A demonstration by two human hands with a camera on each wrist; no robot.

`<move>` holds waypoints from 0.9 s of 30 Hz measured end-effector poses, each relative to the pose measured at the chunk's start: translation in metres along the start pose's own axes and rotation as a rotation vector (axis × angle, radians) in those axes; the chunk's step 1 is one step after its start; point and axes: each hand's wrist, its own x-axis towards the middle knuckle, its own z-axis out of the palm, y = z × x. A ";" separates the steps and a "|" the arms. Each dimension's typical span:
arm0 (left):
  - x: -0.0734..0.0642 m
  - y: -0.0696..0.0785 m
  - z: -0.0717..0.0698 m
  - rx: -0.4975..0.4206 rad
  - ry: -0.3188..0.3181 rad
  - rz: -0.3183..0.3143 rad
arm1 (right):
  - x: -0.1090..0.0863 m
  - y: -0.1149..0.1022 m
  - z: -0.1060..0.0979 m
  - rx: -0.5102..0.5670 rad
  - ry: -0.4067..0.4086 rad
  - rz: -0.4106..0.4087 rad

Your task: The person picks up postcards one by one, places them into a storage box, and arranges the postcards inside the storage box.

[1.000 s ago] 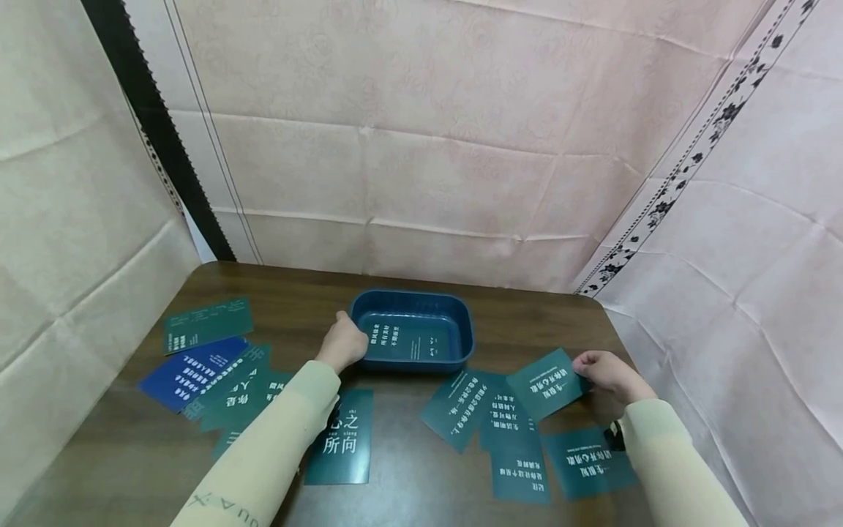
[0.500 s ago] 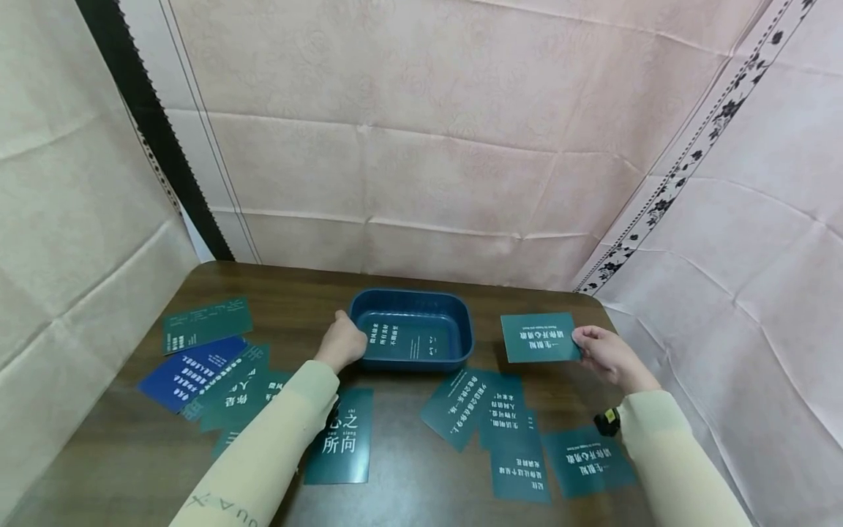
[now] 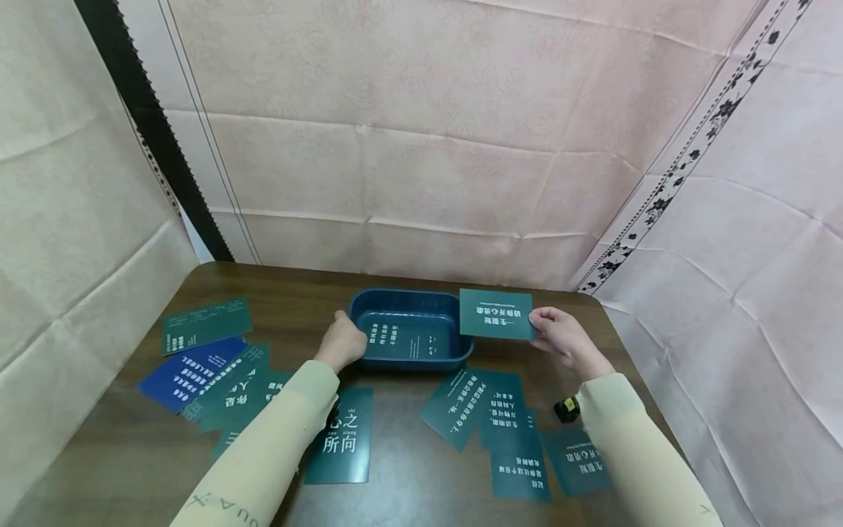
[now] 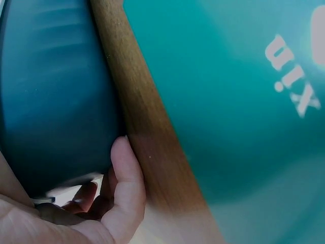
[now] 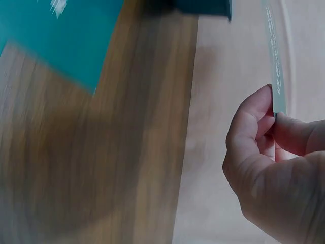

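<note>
A dark blue rectangular tray (image 3: 411, 364) stands near the back of the table, with a green printed card (image 3: 402, 342) lying inside. My left hand (image 3: 342, 344) grips the tray's left end; in the left wrist view the fingers (image 4: 127, 173) curl around the tray's wall (image 4: 56, 101). Between thumb and fingertips, my right hand (image 3: 566, 337) pinches one edge of another green card (image 3: 496, 315). That card overlaps the tray's right rim in the head view, and the right wrist view shows it nearly edge-on above the right hand (image 5: 269, 152).
Several green cards (image 3: 520, 446) lie overlapped on the right, with one more (image 3: 579, 461) beside them. A single green card (image 3: 349, 439) rests below the tray. Several green cards and a blue card (image 3: 191, 373) spread out at left. Cloth (image 3: 408, 146) hangs behind the wooden table (image 3: 217, 282).
My right hand has lifted the green card off the right-hand cards and carried it up and left to the tray's right rim. My left hand has stayed on the tray.
</note>
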 end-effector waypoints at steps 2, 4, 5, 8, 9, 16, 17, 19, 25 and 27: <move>0.000 0.001 0.000 0.004 0.000 0.003 | 0.001 -0.005 0.012 0.007 -0.016 -0.022; -0.001 0.001 0.000 0.003 0.001 0.002 | 0.002 -0.009 0.024 0.006 -0.032 -0.041; -0.001 0.001 0.000 0.002 0.001 0.002 | 0.002 -0.011 0.030 0.007 -0.043 -0.053; -0.002 0.001 0.000 -0.001 0.002 0.000 | 0.004 -0.016 0.046 0.004 -0.053 -0.064; -0.002 0.001 0.000 -0.003 0.003 -0.002 | 0.004 -0.018 0.051 -0.006 -0.054 -0.066; -0.002 0.001 0.001 -0.003 0.002 -0.002 | 0.005 -0.028 0.083 -0.057 -0.032 -0.091; -0.002 0.001 0.001 -0.004 0.002 -0.003 | 0.005 -0.028 0.087 -0.066 -0.024 -0.099; -0.002 0.001 0.001 -0.006 -0.001 -0.005 | 0.004 -0.029 0.095 -0.094 -0.011 -0.117; -0.003 0.001 0.000 -0.012 -0.006 -0.005 | -0.001 -0.032 0.115 -0.187 0.011 -0.166; -0.003 0.001 0.000 -0.019 -0.009 -0.006 | -0.002 -0.033 0.122 -0.203 0.007 -0.184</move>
